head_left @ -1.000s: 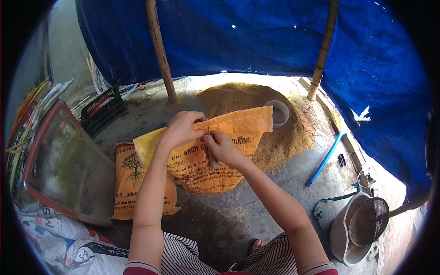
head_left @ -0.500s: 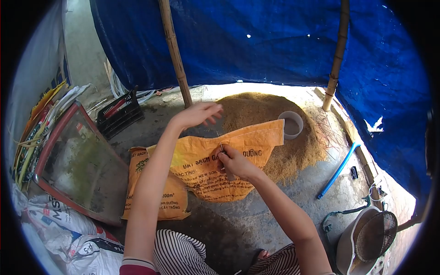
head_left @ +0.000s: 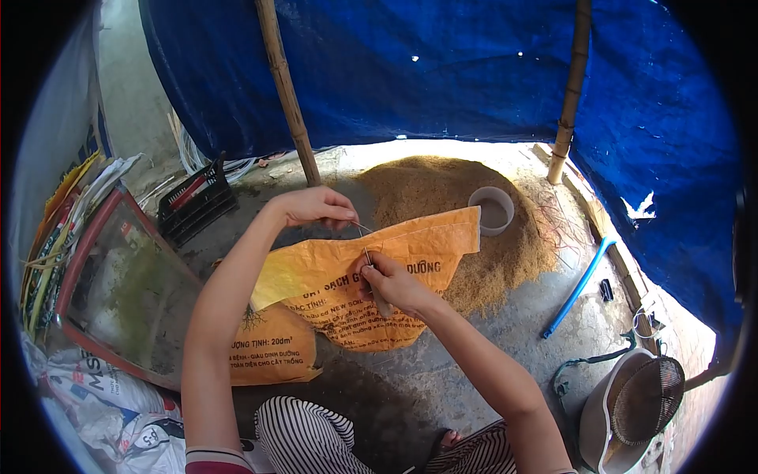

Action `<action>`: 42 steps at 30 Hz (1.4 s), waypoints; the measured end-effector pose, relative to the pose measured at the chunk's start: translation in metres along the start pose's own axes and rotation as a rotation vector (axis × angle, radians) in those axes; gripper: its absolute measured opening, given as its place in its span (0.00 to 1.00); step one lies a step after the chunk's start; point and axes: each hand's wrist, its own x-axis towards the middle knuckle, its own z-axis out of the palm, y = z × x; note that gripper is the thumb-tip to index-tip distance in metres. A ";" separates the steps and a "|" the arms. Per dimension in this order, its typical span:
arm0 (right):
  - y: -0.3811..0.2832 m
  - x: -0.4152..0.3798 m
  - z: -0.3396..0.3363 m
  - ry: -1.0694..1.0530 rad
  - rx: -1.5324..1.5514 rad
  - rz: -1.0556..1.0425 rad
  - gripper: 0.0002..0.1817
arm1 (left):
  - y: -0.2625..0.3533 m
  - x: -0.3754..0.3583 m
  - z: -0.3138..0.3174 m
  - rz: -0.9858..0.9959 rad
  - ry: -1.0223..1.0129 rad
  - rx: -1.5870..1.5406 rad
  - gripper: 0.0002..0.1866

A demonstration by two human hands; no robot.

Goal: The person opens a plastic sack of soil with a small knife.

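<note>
An orange printed sack (head_left: 426, 237) is spread in front of me, its upper edge slanting up to the right. My right hand (head_left: 395, 286) is closed over the sack's front, around an awl-like tool (head_left: 382, 303) with a pale handle and a thin metal shaft pointing up at the edge. Above that edge, my left hand (head_left: 317, 207) pinches a thin strand (head_left: 361, 227) that runs down toward the tool's tip. Whether the strand is looped on the tip is too small to tell. A second orange sack (head_left: 276, 347) lies lower left, partly behind my left forearm.
Behind the sack lies a heap of brown grainy material (head_left: 426, 186) with a white tub (head_left: 491, 212) on it. A bucket with a sieve (head_left: 647, 399) stands lower right, near a blue pipe (head_left: 580, 288). At left are a red-framed panel (head_left: 126, 284) and a black crate (head_left: 197, 201).
My left hand has gone from loosely spread fingers to a pinch on the strand, moving slightly left and down. The right hand keeps its hold on the tool; the whole view has shifted slightly.
</note>
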 end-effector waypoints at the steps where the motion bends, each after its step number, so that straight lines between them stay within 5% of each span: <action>1: 0.003 0.002 0.001 0.009 0.042 -0.004 0.09 | 0.001 -0.009 -0.002 0.121 0.076 -0.046 0.15; 13: 0.017 0.014 0.021 0.145 0.035 -0.125 0.07 | -0.011 -0.031 0.021 0.281 0.497 0.221 0.10; 42: 0.027 0.018 0.009 0.218 -0.289 -0.334 0.07 | 0.033 -0.020 0.018 0.414 0.373 0.515 0.09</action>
